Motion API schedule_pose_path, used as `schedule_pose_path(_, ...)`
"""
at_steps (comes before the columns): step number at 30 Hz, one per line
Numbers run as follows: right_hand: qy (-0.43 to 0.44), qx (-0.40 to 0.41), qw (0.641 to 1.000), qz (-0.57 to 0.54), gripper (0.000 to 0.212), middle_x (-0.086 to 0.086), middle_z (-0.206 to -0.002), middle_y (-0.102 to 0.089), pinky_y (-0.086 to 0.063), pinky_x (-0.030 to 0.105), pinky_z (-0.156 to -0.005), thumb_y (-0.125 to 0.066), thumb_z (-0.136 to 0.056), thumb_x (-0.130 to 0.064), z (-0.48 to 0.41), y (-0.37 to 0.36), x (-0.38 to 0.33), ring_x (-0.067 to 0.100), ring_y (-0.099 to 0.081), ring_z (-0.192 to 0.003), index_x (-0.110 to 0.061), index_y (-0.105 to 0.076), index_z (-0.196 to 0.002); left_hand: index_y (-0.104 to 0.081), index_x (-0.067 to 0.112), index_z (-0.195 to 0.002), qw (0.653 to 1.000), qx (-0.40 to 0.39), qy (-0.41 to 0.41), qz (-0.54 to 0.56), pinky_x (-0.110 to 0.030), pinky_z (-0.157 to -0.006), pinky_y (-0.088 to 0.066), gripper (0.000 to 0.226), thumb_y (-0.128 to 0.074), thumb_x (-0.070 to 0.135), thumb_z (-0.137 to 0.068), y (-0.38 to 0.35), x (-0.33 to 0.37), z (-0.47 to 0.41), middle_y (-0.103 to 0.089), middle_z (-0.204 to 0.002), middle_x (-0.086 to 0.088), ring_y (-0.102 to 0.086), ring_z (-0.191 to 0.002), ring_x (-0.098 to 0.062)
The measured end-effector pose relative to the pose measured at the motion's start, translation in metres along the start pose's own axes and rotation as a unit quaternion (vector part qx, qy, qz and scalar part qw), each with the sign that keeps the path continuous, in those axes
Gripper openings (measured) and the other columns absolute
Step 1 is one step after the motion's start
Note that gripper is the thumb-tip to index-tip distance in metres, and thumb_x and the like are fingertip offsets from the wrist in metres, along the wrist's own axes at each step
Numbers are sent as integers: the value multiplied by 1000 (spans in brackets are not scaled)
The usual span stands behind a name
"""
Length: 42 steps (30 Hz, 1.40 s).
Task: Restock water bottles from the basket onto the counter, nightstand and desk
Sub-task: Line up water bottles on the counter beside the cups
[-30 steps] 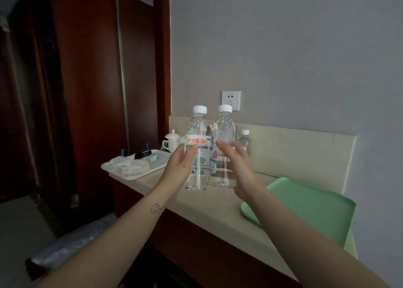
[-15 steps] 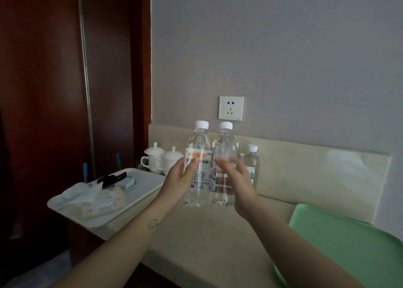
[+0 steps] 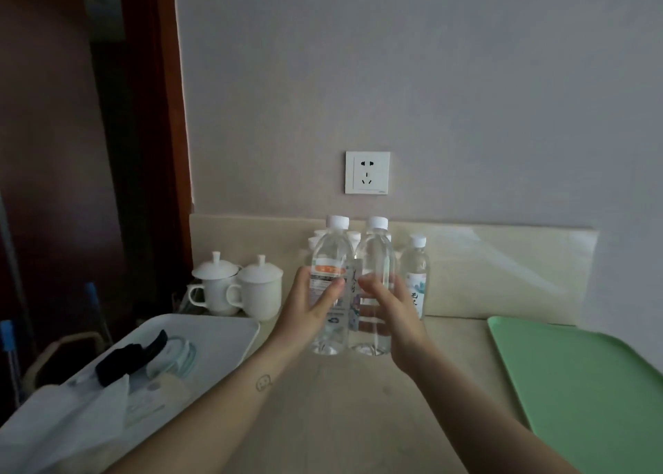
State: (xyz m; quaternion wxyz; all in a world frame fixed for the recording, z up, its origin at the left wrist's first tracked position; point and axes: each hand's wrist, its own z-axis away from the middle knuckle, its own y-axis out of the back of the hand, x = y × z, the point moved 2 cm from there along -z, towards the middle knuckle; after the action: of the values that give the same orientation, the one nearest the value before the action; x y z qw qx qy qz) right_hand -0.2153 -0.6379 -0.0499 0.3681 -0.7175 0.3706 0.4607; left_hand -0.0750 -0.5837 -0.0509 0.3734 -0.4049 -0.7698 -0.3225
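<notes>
Head view: left hand (image 3: 308, 317) grips orange-labelled bottle (image 3: 328, 258), right hand (image 3: 393, 317) grips second bottle (image 3: 375, 254), side by side; label print unreadable.

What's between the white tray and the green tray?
Head view: bare counter, where the left hand grips the orange-label bottle and the right hand the other bottle.

Hotel room, lidded cups (image 3: 236, 284), amenity tray (image 3: 222, 333), water bottles (image 3: 416, 276), counter (image 3: 351, 402)

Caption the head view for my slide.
Left hand grips the orange-label bottle, right hand the second bottle, both upright at the counter near lidded cups.
</notes>
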Motion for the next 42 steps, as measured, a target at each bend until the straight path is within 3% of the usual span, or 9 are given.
schedule_pose_path(4,-8,32,999,13,45,-2,-86,-73,-55,27,-57,-71,-70,-43,1,-5,9,18,-73,-74,-20,-56,-107,-51,31,-107,1000,-21,4,24,-14,-76,-48,43,-55,61,-76,2,-15,-4,-63,-95,25,-63,-91,5)
schedule_pose_path(8,-10,41,999,29,45,-7,-82,-74,-55,26,-56,-71,-70,-41,-3,-1,14,18,-74,-72,-21,-55,-108,-54,36,-105,997,-23,19,68,-31,-88,-51,40,-58,62,-75,-5,-28,-6,-67,-99,20,-65,-97,-1)
schedule_pose_path(15,-8,65,997,46,44,-5,-82,-74,-55,26,-54,-71,-70,-37,-14,30,22,21,-74,-72,-19,-53,-106,-54,27,-116,998,-32,24,53,-44,-96,-50,52,-61,59,-76,-34,-33,-10,-67,-110,9,-64,-104,-7)
schedule_pose_path(19,-1,109,993,39,39,7,-88,-71,-54,25,-54,-74,-77,-22,-16,57,28,20,-73,-71,-10,-52,-107,-51,20,-125,999,-31,-5,-14,-34,-95,-51,65,-65,57,-73,-60,-32,-9,-64,-116,8,-61,-108,-7)
schedule_pose_path(24,21,151,984,92,29,9,-97,-69,-51,15,-58,-69,-84,-12,-15,89,33,10,-71,-77,-8,-53,-108,-50,20,-127,996,20,-33,-80,-1,-82,-37,55,-69,46,-82,-94,-36,1,-50,-122,4,-49,-107,-2)
schedule_pose_path(26,25,166,980,108,32,10,-96,-70,-55,28,-71,-73,-81,-14,-15,97,33,17,-70,-84,-13,-54,-106,-49,20,-128,995,28,-33,-93,-2,-81,-37,55,-68,45,-83,-102,-35,-1,-50,-123,4,-50,-108,-3)
schedule_pose_path(29,31,184,970,155,36,4,-96,-70,-54,36,-79,-79,-75,-22,-16,104,30,19,-67,-88,-20,-58,-104,-45,21,-130,993,38,-33,-110,-20,-88,-46,55,-67,43,-86,-107,-33,-5,-54,-124,5,-54,-112,-10)
schedule_pose_path(36,22,148,976,160,21,-6,-76,-69,-47,11,-54,-73,-78,-9,-24,113,26,0,-66,-67,-23,-63,-90,-34,13,-138,968,81,-73,-224,-24,-83,-44,64,-64,41,-89,-103,-33,2,-51,-129,-5,-51,-117,-20)
schedule_pose_path(42,-27,98,982,159,42,5,-107,-65,-53,28,-76,-70,-82,-11,-29,113,27,15,-65,-95,-16,-51,-119,-32,10,-143,958,54,-101,-262,-20,-71,-46,65,-58,41,-93,-99,-27,-2,-38,-134,-4,-60,-106,-18)
